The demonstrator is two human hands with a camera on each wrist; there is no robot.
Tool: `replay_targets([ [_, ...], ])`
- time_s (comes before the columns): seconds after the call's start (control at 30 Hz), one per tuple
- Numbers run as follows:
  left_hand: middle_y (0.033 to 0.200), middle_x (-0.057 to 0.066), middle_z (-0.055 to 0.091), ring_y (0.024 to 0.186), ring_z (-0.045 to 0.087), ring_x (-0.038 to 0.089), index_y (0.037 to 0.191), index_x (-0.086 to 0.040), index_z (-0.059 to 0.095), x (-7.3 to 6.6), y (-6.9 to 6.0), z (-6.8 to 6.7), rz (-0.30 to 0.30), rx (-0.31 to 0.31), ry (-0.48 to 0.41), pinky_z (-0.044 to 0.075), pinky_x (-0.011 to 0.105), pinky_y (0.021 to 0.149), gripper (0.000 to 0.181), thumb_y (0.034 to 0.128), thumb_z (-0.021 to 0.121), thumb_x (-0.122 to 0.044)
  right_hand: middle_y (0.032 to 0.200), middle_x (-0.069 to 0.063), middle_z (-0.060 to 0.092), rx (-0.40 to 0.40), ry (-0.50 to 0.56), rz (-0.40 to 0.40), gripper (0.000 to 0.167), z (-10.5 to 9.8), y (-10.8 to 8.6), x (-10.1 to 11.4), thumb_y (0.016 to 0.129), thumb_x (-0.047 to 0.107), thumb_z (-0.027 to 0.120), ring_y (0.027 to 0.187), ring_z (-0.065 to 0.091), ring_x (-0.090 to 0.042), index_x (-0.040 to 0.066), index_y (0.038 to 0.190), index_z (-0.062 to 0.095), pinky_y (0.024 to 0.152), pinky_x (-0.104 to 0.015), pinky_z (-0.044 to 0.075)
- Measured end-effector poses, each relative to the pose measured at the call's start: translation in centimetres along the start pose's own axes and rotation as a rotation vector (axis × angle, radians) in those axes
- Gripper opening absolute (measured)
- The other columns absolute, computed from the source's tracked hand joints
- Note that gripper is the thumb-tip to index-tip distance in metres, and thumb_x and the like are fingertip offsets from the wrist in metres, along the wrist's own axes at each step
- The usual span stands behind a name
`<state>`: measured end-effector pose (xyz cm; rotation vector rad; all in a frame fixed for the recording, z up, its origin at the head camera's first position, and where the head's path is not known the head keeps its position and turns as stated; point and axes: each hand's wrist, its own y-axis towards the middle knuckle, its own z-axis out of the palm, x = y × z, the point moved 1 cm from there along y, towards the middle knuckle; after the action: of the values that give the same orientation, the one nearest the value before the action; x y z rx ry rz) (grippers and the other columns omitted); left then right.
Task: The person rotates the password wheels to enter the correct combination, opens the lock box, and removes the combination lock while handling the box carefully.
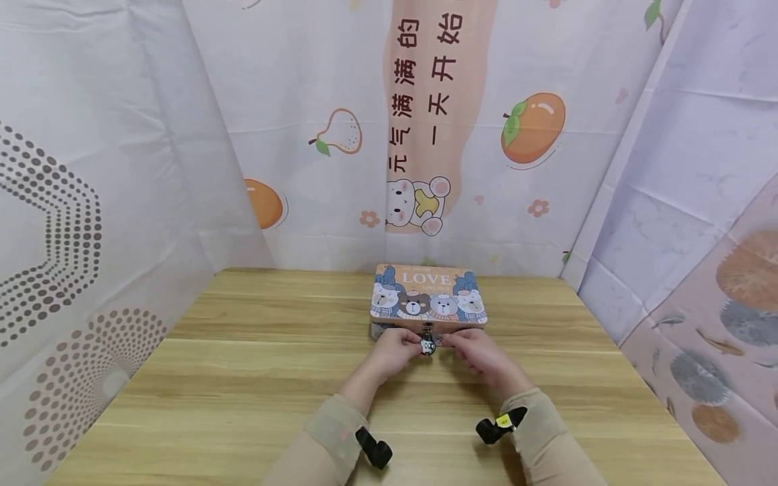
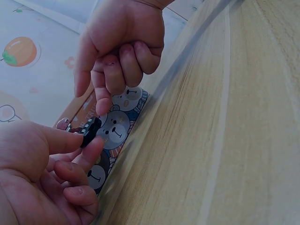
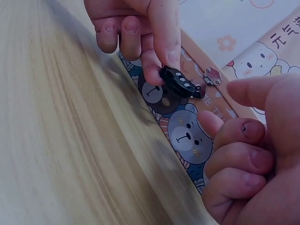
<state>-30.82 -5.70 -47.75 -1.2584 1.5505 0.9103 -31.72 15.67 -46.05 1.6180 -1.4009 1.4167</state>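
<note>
A black combination padlock (image 3: pixel 177 82) with small number dials hangs at the metal clasp (image 3: pixel 212 76) on the front of a tin box (image 1: pixel 429 297). The box is decorated with cartoon bears and the word LOVE, and its lid is down. My left hand (image 1: pixel 394 351) pinches one end of the padlock between thumb and index finger. Close by on the other side is my right hand (image 1: pixel 483 351). In the right wrist view its thumb and index finger stand apart with nothing between them, while the other fingers are bent.
The box stands near the back edge of a wooden table (image 1: pixel 243 378). Behind it hangs a printed curtain (image 1: pixel 292 67) with fruit and a cartoon bear. More patterned curtains close off the left and right sides. A small black camera is strapped on each wrist.
</note>
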Motion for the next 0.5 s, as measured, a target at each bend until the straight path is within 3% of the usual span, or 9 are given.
replay_targets([
  [0.17,0.085,0.009,0.073,0.077,0.059,0.017,0.101,0.002,0.07,-0.05,-0.04,-0.03,-0.001,0.001,-0.003,0.045,0.03,0.066,0.008,0.0951,0.067,-0.003,0.055,0.004,0.036,0.026,-0.037,-0.037,0.035,-0.08,-0.22,-0.05,0.098,0.028,0.066,0.043,0.03,-0.01,-0.006,0.092,0.068,0.041,-0.024,0.025],
  [0.37,0.086,0.009,0.073,0.075,0.058,0.017,0.101,0.001,0.07,-0.04,-0.06,-0.04,-0.003,-0.002,0.005,0.045,0.029,0.065,0.009,0.0951,0.068,-0.005,0.055,0.006,0.038,0.035,-0.065,-0.057,0.035,-0.13,-0.27,-0.18,0.097,0.026,0.067,0.043,0.03,-0.008,-0.006,0.111,0.072,0.041,-0.024,0.025],
  [0.5,0.086,0.008,0.073,0.075,0.058,0.018,0.101,0.001,0.07,-0.05,-0.07,-0.01,-0.001,-0.004,-0.001,0.045,0.029,0.064,0.009,0.095,0.068,-0.005,0.056,0.005,0.039,0.033,-0.082,-0.054,0.033,0.13,-0.2,-0.3,0.097,0.024,0.067,0.044,0.031,-0.009,-0.005,0.113,0.072,0.042,-0.024,0.025],
])
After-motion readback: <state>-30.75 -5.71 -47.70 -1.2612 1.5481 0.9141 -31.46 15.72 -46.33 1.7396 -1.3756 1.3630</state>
